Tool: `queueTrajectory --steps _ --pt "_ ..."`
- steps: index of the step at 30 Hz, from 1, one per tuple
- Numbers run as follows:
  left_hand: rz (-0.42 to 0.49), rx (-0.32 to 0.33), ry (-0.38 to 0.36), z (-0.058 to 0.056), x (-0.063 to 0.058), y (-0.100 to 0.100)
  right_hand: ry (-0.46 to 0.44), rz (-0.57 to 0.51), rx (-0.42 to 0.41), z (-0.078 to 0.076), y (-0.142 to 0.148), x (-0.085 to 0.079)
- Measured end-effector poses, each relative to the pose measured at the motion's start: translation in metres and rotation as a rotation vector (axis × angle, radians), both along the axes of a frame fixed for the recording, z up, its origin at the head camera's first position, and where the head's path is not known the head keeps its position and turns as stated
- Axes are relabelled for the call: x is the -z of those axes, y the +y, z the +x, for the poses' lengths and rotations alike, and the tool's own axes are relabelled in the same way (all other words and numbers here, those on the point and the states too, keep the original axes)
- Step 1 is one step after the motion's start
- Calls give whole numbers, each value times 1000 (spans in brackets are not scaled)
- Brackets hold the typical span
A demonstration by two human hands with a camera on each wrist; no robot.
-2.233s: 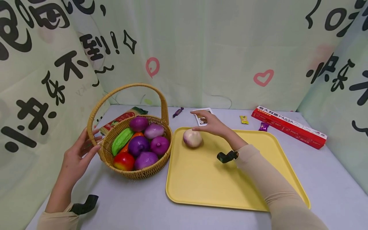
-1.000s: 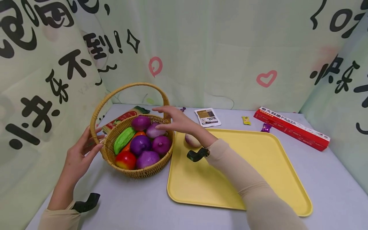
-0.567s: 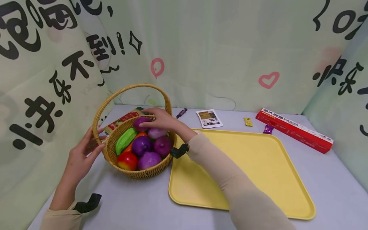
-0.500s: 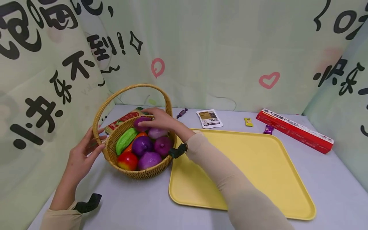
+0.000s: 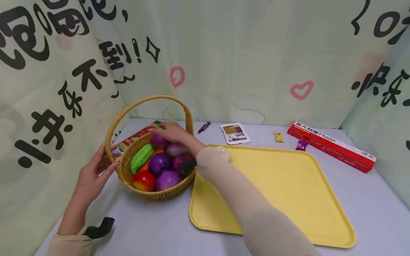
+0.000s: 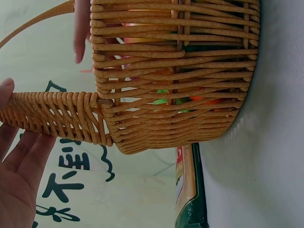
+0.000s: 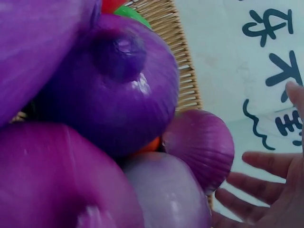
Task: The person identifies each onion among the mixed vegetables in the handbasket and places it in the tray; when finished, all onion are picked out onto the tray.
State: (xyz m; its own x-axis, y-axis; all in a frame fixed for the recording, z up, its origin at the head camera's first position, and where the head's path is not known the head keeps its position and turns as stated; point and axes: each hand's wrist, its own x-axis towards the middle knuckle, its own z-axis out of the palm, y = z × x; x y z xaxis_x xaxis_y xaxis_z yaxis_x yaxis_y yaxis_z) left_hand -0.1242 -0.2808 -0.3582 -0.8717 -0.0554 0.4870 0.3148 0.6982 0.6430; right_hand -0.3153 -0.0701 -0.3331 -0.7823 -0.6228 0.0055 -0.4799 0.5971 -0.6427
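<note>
My left hand (image 5: 91, 177) holds the base of the wicker basket's handle (image 6: 57, 114), thumb on one side and fingers on the other. The wicker basket (image 5: 150, 195) stands on the table. Inside it lie several purple onions, a green ridged vegetable (image 5: 142, 157), something orange and a red-yellow fruit (image 5: 143, 180). My right hand (image 5: 176, 134) reaches over the basket's far side, above the farthest purple onion (image 7: 202, 147). In the right wrist view its fingers (image 7: 266, 187) are spread and extended beside that onion, not closed round it.
A yellow tray (image 5: 272, 192) lies right of the basket; a whitish bulb (image 5: 225, 153) on it is mostly hidden by my right sleeve. Behind are a red-green packet (image 5: 139, 135), wrapped candies (image 5: 278, 137), a white pouch (image 5: 235, 133) and a long red box (image 5: 333, 146).
My right hand has moved left, from beside the whitish bulb on the tray to the far onion in the basket. My left hand has stayed on the handle.
</note>
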Motion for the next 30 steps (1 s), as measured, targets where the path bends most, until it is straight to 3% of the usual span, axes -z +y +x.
queueTrajectory --steps 14,21,26,30 --pt "6 -2 7 0 0 1 39 55 119 1 -17 6" --pt "10 0 9 0 0 1 61 95 123 2 -23 7" --pt "13 1 2 -1 0 0 27 62 111 0 -24 10" --pt "15 1 -3 -1 0 0 -41 18 48 1 -24 12"
